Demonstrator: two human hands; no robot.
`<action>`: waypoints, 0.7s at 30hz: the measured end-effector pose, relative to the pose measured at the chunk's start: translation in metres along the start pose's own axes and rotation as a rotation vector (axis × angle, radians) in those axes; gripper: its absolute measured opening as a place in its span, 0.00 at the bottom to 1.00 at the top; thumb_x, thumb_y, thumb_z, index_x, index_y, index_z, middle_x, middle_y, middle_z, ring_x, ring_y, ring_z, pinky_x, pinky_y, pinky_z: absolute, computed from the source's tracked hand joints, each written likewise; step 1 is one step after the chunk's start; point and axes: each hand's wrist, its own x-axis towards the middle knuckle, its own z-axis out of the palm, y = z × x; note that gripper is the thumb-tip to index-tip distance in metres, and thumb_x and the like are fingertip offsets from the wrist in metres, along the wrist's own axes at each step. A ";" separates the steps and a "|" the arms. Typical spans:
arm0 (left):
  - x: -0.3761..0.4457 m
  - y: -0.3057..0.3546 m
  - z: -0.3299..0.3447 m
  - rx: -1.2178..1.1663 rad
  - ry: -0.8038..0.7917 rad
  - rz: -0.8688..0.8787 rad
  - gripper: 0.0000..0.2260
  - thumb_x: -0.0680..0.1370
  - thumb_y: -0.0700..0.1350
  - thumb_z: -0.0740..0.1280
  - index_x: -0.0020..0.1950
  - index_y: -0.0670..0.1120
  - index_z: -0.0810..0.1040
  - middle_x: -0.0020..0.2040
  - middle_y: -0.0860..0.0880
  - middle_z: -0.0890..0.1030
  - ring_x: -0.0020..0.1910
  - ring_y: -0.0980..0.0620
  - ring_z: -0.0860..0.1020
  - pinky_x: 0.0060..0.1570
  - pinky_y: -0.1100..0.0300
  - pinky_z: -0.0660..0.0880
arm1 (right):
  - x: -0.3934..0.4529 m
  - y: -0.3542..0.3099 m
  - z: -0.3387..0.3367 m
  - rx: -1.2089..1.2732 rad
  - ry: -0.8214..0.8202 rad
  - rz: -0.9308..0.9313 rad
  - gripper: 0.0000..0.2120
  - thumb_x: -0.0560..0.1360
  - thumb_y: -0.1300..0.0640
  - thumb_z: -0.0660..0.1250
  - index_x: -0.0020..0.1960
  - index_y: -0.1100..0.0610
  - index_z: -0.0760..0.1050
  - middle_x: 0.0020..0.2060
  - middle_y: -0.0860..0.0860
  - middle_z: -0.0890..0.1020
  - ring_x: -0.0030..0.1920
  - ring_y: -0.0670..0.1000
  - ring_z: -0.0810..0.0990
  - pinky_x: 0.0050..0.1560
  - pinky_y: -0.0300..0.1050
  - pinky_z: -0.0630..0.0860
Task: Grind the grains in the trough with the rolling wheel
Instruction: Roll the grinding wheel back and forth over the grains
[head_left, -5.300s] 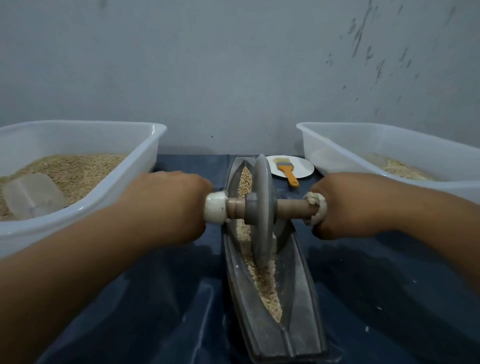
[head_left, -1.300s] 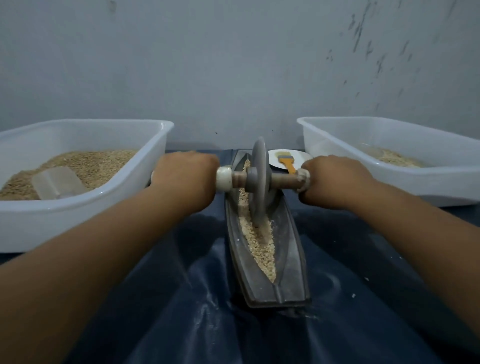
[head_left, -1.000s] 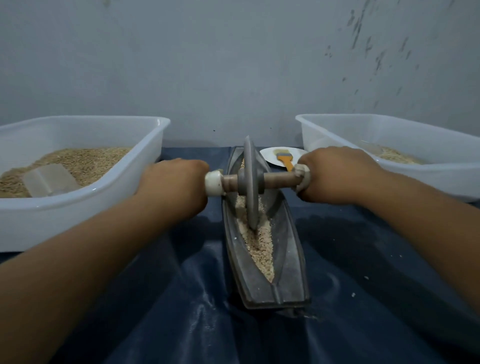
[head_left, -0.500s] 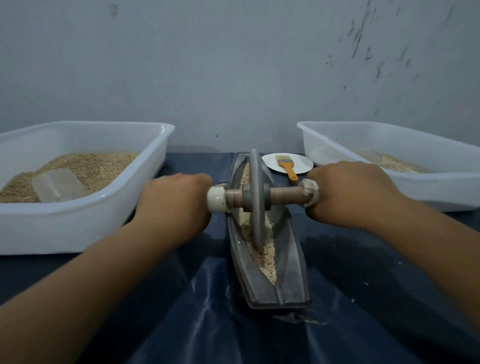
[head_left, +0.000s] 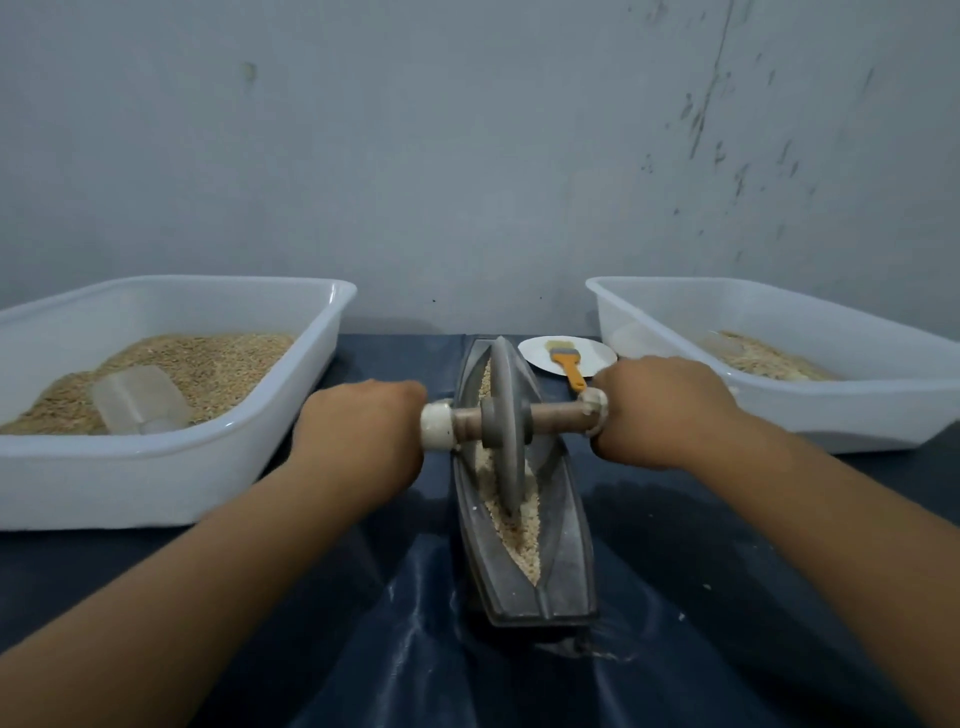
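- White tub (head_left: 171, 467) with grain and clear scoop (head_left: 139, 401) at left, second white tub (head_left: 831, 405) with grain at right, both on dark sheet (head_left: 701, 561)
- Small plate (head_left: 597, 353) with orange brush (head_left: 570, 369) behind right hand
- Trough (head_left: 566, 545) between tubs, grains (head_left: 524, 535) along its groove
- Rolling wheel (head_left: 506, 431) upright in groove, rim in grains
- Left hand (head_left: 363, 431) clenched round left axle end
- Right hand (head_left: 660, 410) clenched round right axle end

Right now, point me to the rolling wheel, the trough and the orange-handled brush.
rolling wheel (head_left: 506, 415): head view, on the grey disc's face just above the axle.
trough (head_left: 563, 545): head view, on its bare right inner wall near the close end.
orange-handled brush (head_left: 571, 371): head view, on the orange handle.
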 end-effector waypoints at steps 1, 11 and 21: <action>-0.009 0.000 -0.003 0.031 0.039 0.028 0.08 0.72 0.48 0.67 0.41 0.55 0.67 0.34 0.55 0.71 0.34 0.54 0.73 0.35 0.58 0.70 | -0.010 0.002 -0.002 0.011 -0.030 -0.009 0.08 0.67 0.46 0.65 0.36 0.48 0.69 0.32 0.45 0.76 0.32 0.46 0.73 0.28 0.40 0.62; 0.012 0.007 0.001 -0.023 -0.016 -0.048 0.05 0.74 0.47 0.66 0.46 0.54 0.72 0.36 0.54 0.73 0.37 0.51 0.75 0.38 0.56 0.71 | 0.007 -0.008 0.007 -0.029 0.094 0.042 0.07 0.70 0.48 0.63 0.36 0.49 0.67 0.30 0.45 0.69 0.31 0.49 0.68 0.30 0.41 0.59; -0.025 0.004 -0.020 0.135 0.190 0.163 0.13 0.71 0.49 0.69 0.39 0.55 0.62 0.30 0.55 0.64 0.31 0.53 0.70 0.32 0.59 0.62 | -0.041 0.013 -0.002 0.172 -0.130 -0.011 0.08 0.61 0.43 0.64 0.36 0.46 0.73 0.30 0.44 0.78 0.31 0.43 0.76 0.28 0.41 0.66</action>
